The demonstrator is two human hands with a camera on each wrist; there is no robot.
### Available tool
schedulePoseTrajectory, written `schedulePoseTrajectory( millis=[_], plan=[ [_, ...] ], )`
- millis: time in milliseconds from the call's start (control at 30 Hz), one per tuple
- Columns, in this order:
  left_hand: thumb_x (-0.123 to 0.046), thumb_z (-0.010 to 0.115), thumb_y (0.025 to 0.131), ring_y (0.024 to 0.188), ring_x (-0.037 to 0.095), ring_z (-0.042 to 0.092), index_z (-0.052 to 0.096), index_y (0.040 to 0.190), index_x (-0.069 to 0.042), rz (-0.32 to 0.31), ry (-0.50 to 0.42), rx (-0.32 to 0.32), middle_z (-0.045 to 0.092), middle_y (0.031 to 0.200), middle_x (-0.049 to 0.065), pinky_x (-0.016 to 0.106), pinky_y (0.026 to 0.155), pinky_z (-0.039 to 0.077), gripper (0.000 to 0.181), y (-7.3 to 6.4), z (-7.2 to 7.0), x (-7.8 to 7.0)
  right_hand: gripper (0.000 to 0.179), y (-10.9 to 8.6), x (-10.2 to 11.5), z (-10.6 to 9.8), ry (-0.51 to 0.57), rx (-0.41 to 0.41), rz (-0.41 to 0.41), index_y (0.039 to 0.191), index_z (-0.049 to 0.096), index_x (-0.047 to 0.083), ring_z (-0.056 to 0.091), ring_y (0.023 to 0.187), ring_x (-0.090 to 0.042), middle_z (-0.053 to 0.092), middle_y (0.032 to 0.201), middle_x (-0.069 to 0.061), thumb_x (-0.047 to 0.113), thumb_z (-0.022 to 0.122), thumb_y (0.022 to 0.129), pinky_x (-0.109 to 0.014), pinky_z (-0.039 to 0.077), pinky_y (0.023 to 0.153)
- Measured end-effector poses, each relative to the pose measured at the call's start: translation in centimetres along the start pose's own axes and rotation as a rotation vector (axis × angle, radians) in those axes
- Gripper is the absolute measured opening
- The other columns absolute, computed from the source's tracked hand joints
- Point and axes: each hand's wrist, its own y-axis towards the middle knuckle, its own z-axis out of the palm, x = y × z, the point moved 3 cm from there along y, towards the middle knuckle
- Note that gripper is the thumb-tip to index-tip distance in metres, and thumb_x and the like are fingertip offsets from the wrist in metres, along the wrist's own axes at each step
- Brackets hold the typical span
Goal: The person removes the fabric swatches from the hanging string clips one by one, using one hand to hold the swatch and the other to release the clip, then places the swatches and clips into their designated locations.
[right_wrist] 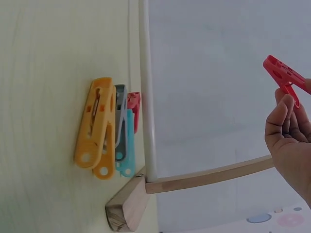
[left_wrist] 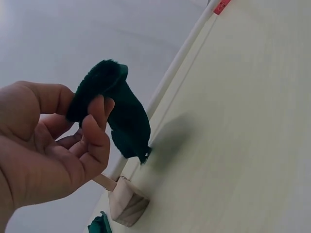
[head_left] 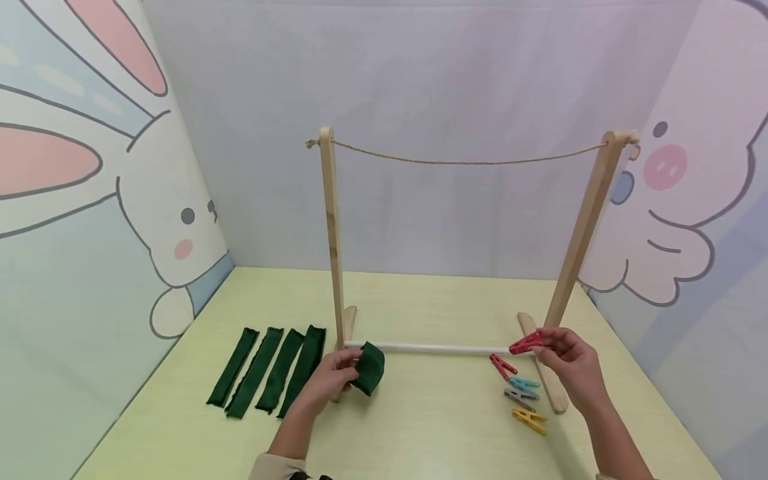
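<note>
My left hand (head_left: pixel 327 381) pinches a folded dark green cloth strip (head_left: pixel 370 369) just above the table, near the left post of a wooden stand. In the left wrist view the cloth (left_wrist: pixel 127 116) droops from between thumb and fingers. At the right post, my right hand (head_left: pixel 573 363) holds a red clothespin (head_left: pixel 525 343) by its handle end. The right wrist view shows this clothespin (right_wrist: pixel 282 75) raised off the table. Below it lie another red clothespin (head_left: pixel 503 367), a light blue one (head_left: pixel 524 384), a grey one (head_left: pixel 519 398) and a yellow one (head_left: pixel 529 421).
Several green cloth strips (head_left: pixel 255 373) lie side by side at the left. A thin rope (head_left: pixel 456 162) sags between the left post (head_left: pixel 333 233) and right post (head_left: pixel 582 233). A white bar (head_left: pixel 432 347) joins the posts low down. Printed curtains enclose the table (head_left: pixel 432 427).
</note>
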Motion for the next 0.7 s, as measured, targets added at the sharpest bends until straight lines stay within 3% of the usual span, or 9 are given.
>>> schedulePoseTrajectory(
  millis=[233,467,700],
  plan=[
    [0.004,0.05,0.087,0.073,0.017,0.051,0.056,0.121,0.007,-0.049,-0.036,0.008,0.053,0.092,0.011,0.034,0.062,0.049,0.034,-1.1,0.0,0.7,0.022,-0.8,-1.0,0.5,-0.034,0.032,0.07,0.105,0.052,-0.01,0.062,0.075,-0.01,0.065,0.086,-0.002,-0.01,0.06,0.085,-0.021,0.051,0.066],
    [0.003,0.05,0.085,0.069,0.02,0.057,0.052,0.121,0.013,-0.133,-0.056,-0.054,0.052,0.086,0.01,0.035,0.063,0.051,0.037,-2.9,-0.5,1.4,0.029,-1.7,-1.7,0.9,-0.221,0.035,0.208,0.109,0.049,-0.013,0.061,0.075,-0.01,0.065,0.087,-0.004,-0.004,0.063,0.085,-0.023,0.051,0.065],
    [0.005,0.05,0.084,0.075,0.02,0.056,0.045,0.124,0.019,-0.193,-0.109,-0.042,0.049,0.091,0.013,0.037,0.066,0.053,0.042,-4.6,-0.6,2.3,0.029,-2.6,-2.4,1.2,-0.266,0.042,0.275,0.108,0.05,-0.012,0.059,0.075,-0.01,0.064,0.089,-0.011,-0.007,0.062,0.082,-0.024,0.05,0.062]
  ],
)
